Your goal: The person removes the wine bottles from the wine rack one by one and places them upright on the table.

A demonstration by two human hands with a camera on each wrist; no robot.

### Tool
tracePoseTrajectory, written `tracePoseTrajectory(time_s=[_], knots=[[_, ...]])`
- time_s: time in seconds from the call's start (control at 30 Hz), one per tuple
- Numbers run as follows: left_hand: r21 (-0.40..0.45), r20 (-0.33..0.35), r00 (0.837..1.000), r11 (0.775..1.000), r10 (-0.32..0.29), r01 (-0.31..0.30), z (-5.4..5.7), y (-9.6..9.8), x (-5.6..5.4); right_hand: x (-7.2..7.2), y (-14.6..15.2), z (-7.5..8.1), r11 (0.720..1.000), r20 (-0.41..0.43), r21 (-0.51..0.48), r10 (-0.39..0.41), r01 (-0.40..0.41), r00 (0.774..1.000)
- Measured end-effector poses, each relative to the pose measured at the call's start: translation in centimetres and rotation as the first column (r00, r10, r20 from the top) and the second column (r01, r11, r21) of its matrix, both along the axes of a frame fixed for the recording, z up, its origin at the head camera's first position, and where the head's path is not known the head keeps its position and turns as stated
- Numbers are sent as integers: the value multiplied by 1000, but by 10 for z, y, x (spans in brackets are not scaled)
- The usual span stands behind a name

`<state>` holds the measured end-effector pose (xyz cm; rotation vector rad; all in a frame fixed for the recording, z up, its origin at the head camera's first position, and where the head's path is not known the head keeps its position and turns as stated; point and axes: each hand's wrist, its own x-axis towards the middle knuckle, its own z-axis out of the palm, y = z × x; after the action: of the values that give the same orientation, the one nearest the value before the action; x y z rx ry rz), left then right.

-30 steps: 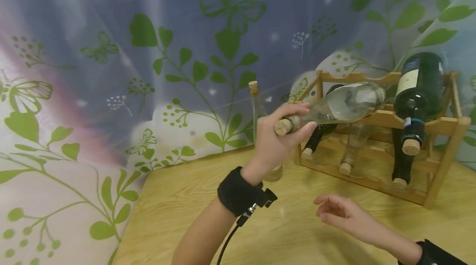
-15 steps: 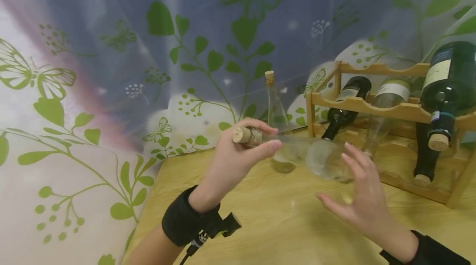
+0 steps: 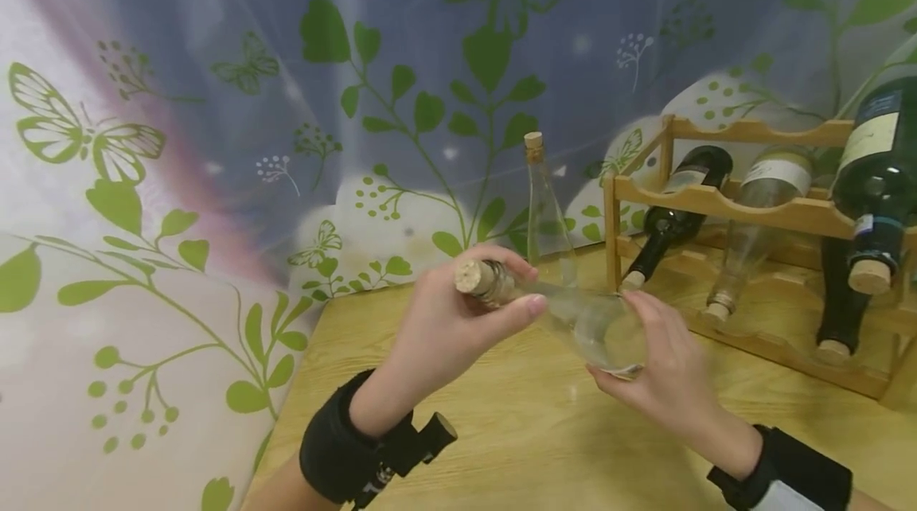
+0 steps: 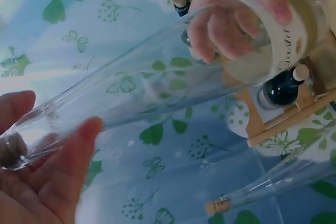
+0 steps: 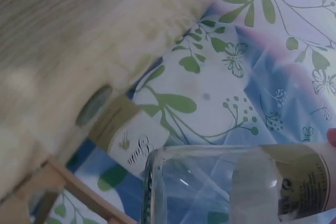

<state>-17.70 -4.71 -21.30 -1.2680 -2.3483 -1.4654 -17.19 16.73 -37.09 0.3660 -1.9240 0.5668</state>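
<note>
A clear glass bottle (image 3: 573, 316) with a cork stopper (image 3: 470, 277) is held tilted above the table between both hands. My left hand (image 3: 433, 328) grips its neck, the corked end sticking out past the thumb. At the wide bottom end, my right hand (image 3: 669, 372) holds the body with the thumb on one side and the fingers on the other. The left wrist view shows the label (image 4: 287, 38) under that hand, and several fingers show through the glass. In the right wrist view the bottle's base (image 5: 152, 182) faces the rack side.
A second corked clear bottle (image 3: 546, 216) stands upright on the wooden table (image 3: 501, 447), behind the hands. To the right is a wooden wine rack (image 3: 723, 208) holding several bottles, among them a large dark green bottle (image 3: 877, 169). A patterned curtain (image 3: 401, 17) hangs behind.
My left hand has brought the bottle from in front of the rack leftward and down, turning its base toward the right. My right hand has risen from the table and taken hold of the base end.
</note>
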Motion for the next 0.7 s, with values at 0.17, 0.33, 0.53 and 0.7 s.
tracePoseTrajectory(time_s=[0.17,0.33,0.53,0.7], knots=[[5,87,996,999,36,-36,-9,-13,-4,-10,-10,4,955,330,-227,261,-192,907],[190,289,956,982,-54,-2,-37,-21,-29,-39,-14,3,763,486,-585,600,-274,635],[617,556,722,786,-413,-26,-78,-23,-69,-72,-17,-18,700,494,-688,644,-190,584],[811,496,612,580,-616,-73,-94,-31,-85,-92,-18,-29,707,493,-688,620,-162,610]])
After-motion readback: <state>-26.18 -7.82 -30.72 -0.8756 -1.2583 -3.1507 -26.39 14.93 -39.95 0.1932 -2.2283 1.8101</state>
